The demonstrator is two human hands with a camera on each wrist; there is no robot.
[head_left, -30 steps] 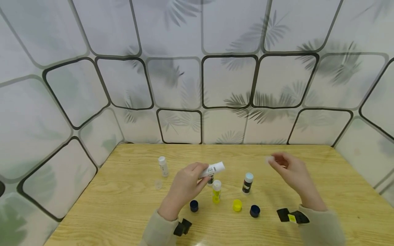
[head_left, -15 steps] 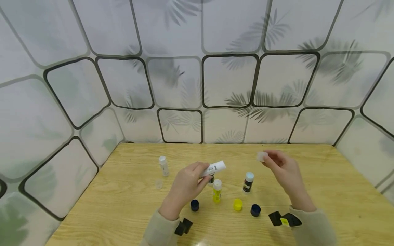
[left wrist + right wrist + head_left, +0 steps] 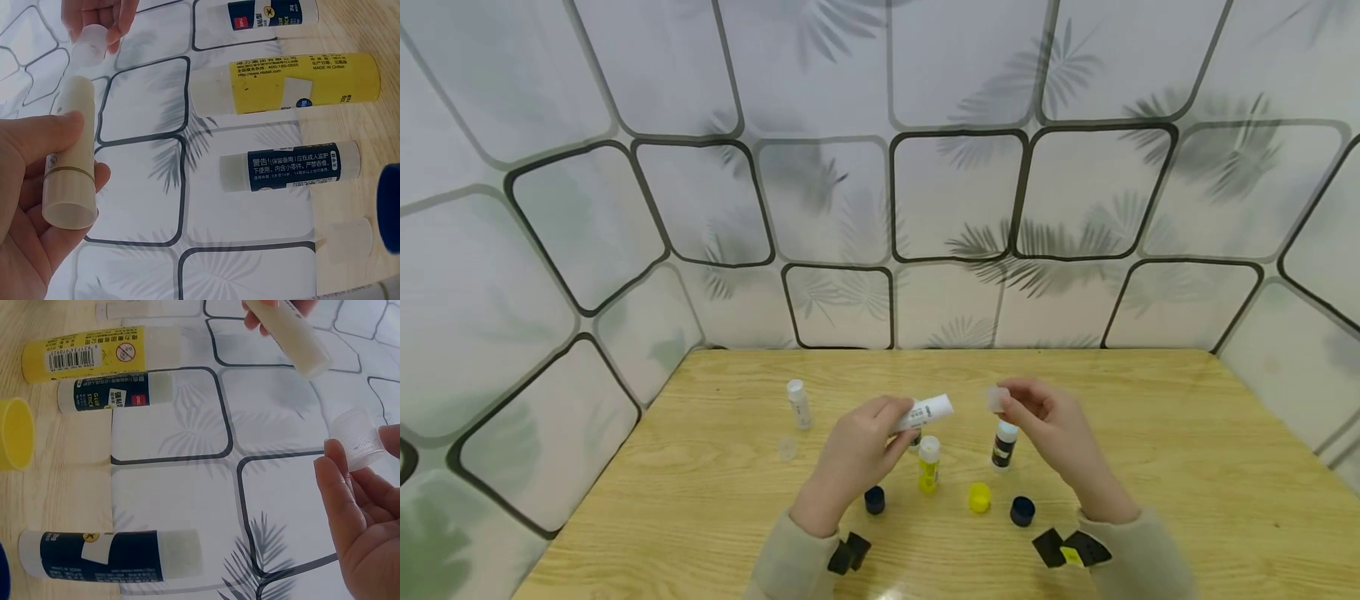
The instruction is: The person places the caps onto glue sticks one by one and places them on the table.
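My left hand [image 3: 853, 450] holds a white glue stick [image 3: 70, 169] tilted above the table, its uncapped end pointing right. To its right, my right hand [image 3: 1056, 433] pinches a clear ribbed cap [image 3: 356, 439] between thumb and fingers. A short gap separates the cap from the glue stick's end. Beneath the hands stand a yellow glue stick [image 3: 928, 467], a dark blue glue stick [image 3: 1003, 446] near the right hand, and another dark blue one [image 3: 294, 166], partly hidden behind the left hand's glue stick in the head view. All three stand uncapped.
Nearer the front lie a yellow cap [image 3: 979, 497] and two dark blue caps, one on the left [image 3: 875, 500] and one on the right [image 3: 1022, 511]. At the back left stands another white glue stick [image 3: 799, 404], with a clear cap [image 3: 786, 448] before it. A patterned wall backs the table.
My right hand has moved left with the clear cap, bringing it close to the glue stick's end. My left hand has stayed nearly still.
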